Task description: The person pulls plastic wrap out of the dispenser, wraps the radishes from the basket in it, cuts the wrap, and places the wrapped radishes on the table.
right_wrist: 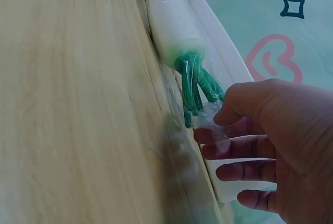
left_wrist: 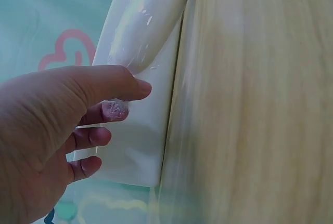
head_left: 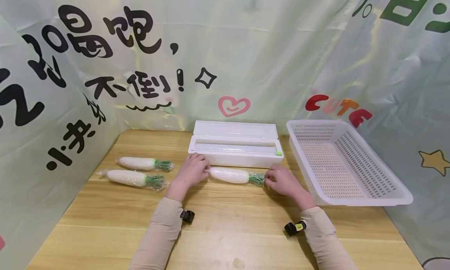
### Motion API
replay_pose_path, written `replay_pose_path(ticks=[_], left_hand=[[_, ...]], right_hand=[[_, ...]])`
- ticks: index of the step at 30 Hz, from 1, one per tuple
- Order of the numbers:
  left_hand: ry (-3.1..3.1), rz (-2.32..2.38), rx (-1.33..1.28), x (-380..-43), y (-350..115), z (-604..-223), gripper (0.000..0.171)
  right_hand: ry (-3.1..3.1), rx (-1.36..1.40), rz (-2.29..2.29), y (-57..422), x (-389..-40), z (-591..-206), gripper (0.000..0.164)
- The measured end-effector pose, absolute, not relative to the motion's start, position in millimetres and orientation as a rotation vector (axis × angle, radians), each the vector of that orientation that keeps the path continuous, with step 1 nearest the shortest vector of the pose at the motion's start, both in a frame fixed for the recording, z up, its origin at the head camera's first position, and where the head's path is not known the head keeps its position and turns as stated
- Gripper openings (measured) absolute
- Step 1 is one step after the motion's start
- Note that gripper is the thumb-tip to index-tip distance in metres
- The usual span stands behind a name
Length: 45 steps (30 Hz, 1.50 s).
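A white radish (head_left: 230, 175) with green stalks, wrapped in clear cling film, is between the two hands in front of the white cling film box (head_left: 235, 159). At its root end, the left hand (head_left: 193, 169) pinches the twisted film between thumb (left_wrist: 117, 82) and forefinger; the other fingers are loosely bent. The right hand (head_left: 284, 180) pinches the film gathered past the stalks (right_wrist: 195, 81), thumb against forefinger. Two more wrapped radishes, a rear one (head_left: 137, 163) and a front one (head_left: 126, 177), lie left of the left hand.
Behind the radish, the box's lid (head_left: 235, 129) is raised, with a small green piece (head_left: 279, 153) at its right end. A white plastic basket (head_left: 309, 172) stands at the right of the wooden table (head_left: 225, 231). A printed cloth (head_left: 267, 67) hangs behind.
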<state>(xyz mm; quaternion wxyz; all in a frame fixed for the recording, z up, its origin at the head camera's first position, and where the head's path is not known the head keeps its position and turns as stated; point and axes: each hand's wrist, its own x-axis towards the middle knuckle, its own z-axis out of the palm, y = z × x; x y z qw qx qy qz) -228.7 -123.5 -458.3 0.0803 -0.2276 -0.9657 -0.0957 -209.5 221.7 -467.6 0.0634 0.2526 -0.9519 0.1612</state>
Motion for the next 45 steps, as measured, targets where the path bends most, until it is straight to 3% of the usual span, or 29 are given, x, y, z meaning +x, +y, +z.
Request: replay_pose_path(ticks=[29,45], left_hand=[[-3.163,-0.363,-0.687,-204.8,-130.8,-423.3,0.017],[-2.974,-0.164,-0.721,-151.5,-169.4,-436.4,0.019]], right_hand=[[-2.825,0.941,0.471,211.5,-204.1,-461.5,0.005],[-2.768,1.141,0.422,178.0,-186.5,-457.9,0.008]])
